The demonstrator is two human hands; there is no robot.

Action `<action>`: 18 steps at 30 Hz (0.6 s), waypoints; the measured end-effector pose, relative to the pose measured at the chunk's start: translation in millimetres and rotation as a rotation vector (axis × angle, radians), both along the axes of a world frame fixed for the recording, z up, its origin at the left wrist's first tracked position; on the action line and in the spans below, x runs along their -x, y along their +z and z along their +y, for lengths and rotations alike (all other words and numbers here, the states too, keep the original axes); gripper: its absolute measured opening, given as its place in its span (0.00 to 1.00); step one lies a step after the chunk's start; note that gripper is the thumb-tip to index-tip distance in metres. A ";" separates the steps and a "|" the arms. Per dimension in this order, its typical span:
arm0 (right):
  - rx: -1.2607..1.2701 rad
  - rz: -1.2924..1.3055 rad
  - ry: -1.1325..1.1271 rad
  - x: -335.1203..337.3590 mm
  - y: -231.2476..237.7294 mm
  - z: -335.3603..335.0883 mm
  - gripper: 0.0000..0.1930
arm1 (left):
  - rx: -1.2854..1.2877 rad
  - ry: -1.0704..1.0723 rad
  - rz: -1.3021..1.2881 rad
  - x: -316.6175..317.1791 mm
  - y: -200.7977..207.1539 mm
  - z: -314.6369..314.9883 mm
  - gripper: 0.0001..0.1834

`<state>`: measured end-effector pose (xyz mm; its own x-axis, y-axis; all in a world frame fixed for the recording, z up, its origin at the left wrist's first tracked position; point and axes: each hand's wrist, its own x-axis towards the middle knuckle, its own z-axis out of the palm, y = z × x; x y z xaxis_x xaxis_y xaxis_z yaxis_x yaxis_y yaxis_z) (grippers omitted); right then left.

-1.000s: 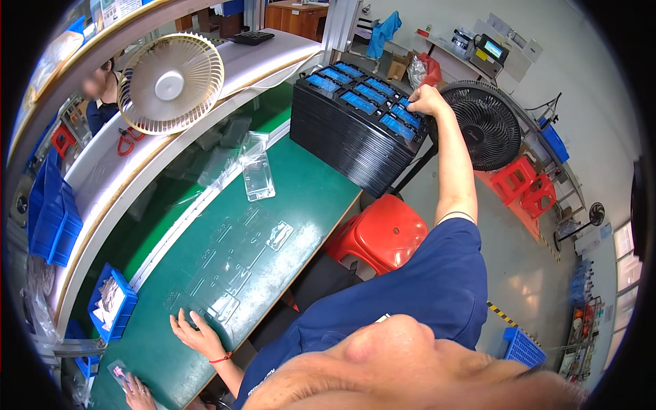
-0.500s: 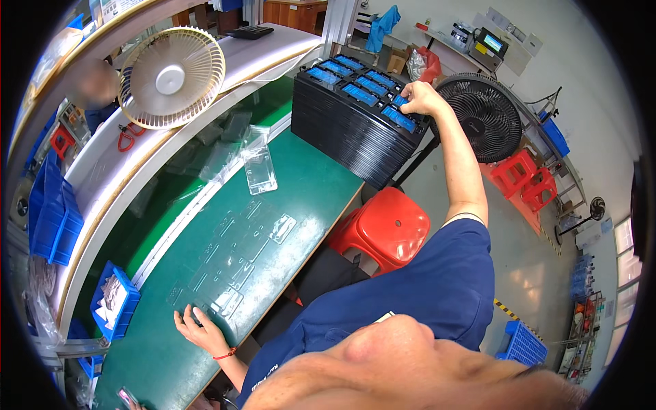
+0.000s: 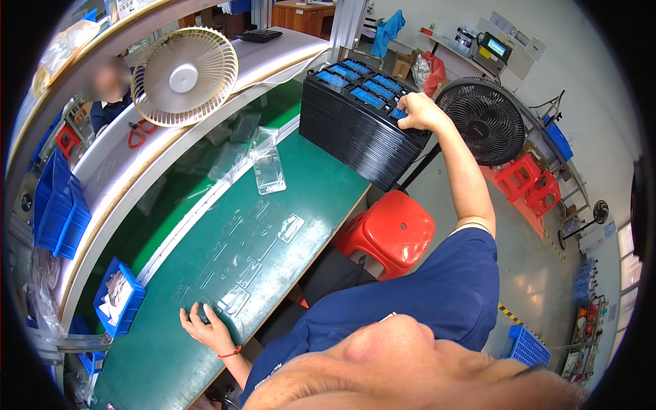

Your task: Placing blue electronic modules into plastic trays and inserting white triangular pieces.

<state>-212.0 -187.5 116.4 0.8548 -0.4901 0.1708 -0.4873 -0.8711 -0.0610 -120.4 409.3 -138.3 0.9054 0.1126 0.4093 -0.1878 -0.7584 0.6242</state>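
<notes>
My right arm reaches out to a tall stack of black trays (image 3: 362,126) at the far edge of the table. Bright blue flat pieces (image 3: 370,98) lie in the compartments of the top tray. At the stack's right corner my right hand (image 3: 420,112) is closed, its fingertips pinching a blue piece (image 3: 398,114) mostly hidden by the fingers. My left hand (image 3: 208,331) lies open with fingers apart at the near edge of a clear plastic tray (image 3: 236,263), which rests on the green table (image 3: 321,181).
A clear plastic case (image 3: 268,169) lies beyond the clear tray. A blue bin (image 3: 119,298) with white pieces stands at the left. A red stool (image 3: 396,232) and a black fan (image 3: 480,121) are on the right. Across the bench, a person (image 3: 109,96) sits behind a pale fan (image 3: 183,78).
The view has shifted slightly. My right hand stays at the stack's corner, where a blue piece seen lying in the near compartment no longer shows there. My left hand rests in place.
</notes>
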 end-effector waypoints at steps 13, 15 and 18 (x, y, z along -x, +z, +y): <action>-0.022 0.084 -0.129 -105.5 6.1 -68.1 0.26 | 0.060 0.002 -0.024 -2.7 -3.4 -1.9 0.15; -0.019 0.096 -0.113 -108.8 8.6 -69.7 0.26 | 0.071 0.000 -0.022 -2.0 -1.6 -3.2 0.15; 0.008 0.076 -0.124 -110.2 8.1 -58.8 0.26 | 0.034 0.030 0.008 2.3 1.8 -3.2 0.15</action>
<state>-101.8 -246.2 124.5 0.7983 -0.5918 0.1119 -0.5943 -0.8041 -0.0132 -122.7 406.1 -136.6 0.9047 0.1532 0.3976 -0.1605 -0.7418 0.6511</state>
